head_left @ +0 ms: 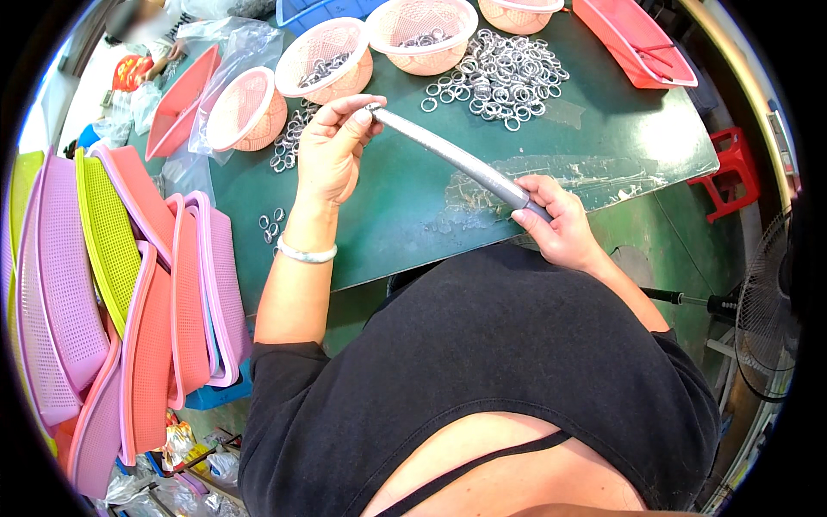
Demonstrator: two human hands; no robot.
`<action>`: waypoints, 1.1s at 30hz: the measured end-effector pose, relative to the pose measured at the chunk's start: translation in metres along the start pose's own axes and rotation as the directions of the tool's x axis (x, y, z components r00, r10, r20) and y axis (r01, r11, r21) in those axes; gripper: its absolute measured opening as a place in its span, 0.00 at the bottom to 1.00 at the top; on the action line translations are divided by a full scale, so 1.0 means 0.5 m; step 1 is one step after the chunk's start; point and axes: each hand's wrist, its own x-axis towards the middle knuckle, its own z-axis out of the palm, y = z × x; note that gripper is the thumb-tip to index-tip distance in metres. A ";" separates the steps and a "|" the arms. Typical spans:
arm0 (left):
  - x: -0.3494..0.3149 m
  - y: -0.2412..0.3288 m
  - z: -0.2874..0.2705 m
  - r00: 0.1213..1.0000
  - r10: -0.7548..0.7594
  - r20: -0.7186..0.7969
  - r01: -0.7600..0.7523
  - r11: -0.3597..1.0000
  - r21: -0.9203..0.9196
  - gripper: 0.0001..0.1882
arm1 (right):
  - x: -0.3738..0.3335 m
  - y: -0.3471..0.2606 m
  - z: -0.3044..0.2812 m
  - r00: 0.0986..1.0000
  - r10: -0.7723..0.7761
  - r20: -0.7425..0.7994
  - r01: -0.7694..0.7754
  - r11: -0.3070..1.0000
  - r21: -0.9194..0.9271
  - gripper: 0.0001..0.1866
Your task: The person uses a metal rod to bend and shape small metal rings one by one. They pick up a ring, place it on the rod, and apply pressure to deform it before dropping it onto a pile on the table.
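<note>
My right hand (556,222) is wrapped round the thick grey handle end of a tapered metal ring mandrel (448,158). The mandrel slants up to the left above the table. At its thin tip, thumb and fingers of my left hand (338,146) pinch a small silvery ring (373,107), mostly hidden by the fingertips. A heap of silvery rings (512,76) lies on the table beyond the mandrel. Another pile of rings (291,142) is just left of my left hand, and a few loose rings (271,226) lie near my left forearm.
Pink baskets (326,53) stand along the far side of the green table (388,207), some holding rings. A pink tray (633,43) sits at the far right. Stacked plastic baskets (77,284) crowd the left. A red stool (732,172) and a fan (765,293) stand to the right.
</note>
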 end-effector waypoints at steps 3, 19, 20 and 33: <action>0.000 -0.004 -0.002 1.000 -0.013 -0.016 0.012 0.999 -0.045 0.11 | 0.000 0.001 0.000 1.000 -0.017 0.001 0.017 1.000 -0.013 0.16; -0.049 -0.061 0.105 0.953 -0.289 -0.086 0.225 0.872 -0.434 0.21 | 0.011 -0.010 0.010 0.996 -0.074 -0.038 0.067 0.985 -0.159 0.17; -0.052 -0.064 0.103 0.965 -0.252 -0.077 0.200 0.892 -0.406 0.19 | 0.011 -0.011 0.008 0.996 -0.080 -0.036 0.073 0.981 -0.178 0.17; -0.084 -0.048 0.106 0.986 -0.164 -0.005 0.148 0.901 -0.407 0.25 | 0.003 -0.004 0.005 0.958 -0.284 -0.031 0.262 0.918 -0.298 0.19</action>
